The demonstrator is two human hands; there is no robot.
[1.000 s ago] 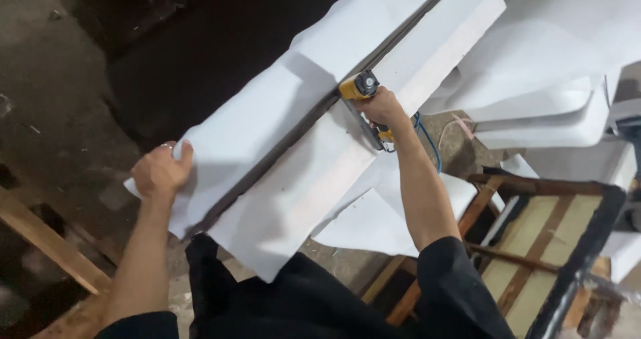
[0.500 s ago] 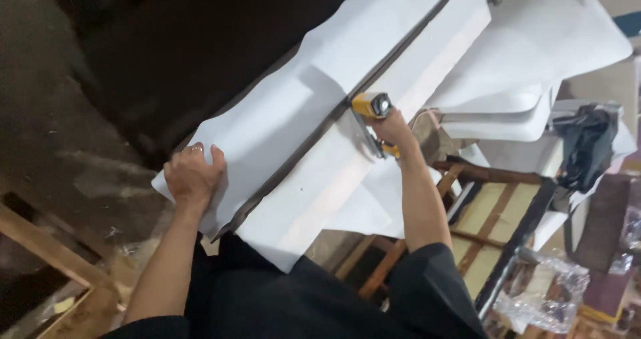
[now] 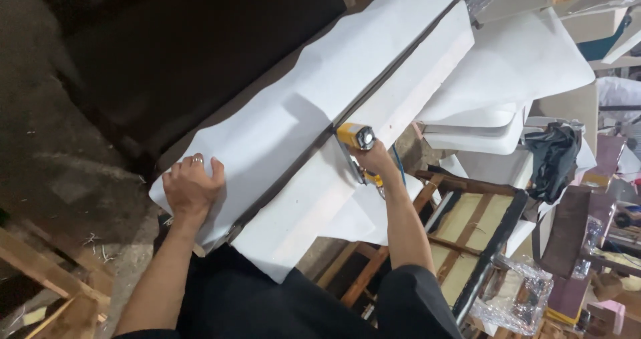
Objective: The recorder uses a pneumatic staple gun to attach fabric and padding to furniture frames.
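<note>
A long white fabric sheet (image 3: 294,112) lies draped over a narrow dark panel edge (image 3: 374,85) that runs diagonally up to the right. My left hand (image 3: 190,189) presses flat on the sheet near its lower left end, fingers spread. My right hand (image 3: 374,162) grips a yellow staple gun (image 3: 354,137) whose nose sits against the seam where the sheet folds over the panel. A thin blue hose (image 3: 398,168) trails from the tool past my wrist.
A wooden chair frame (image 3: 467,225) with a dark strip stands lower right. White foam-like pieces (image 3: 507,78) lie behind it, with a black bag (image 3: 551,158) and clear plastic wrap (image 3: 514,299). Wooden slats (image 3: 40,265) lie at lower left on the dark floor.
The view has shifted. My right hand keeps the staple gun on the seam, a little further along it. My left hand has opened from a fist to lie flat on the sheet.
</note>
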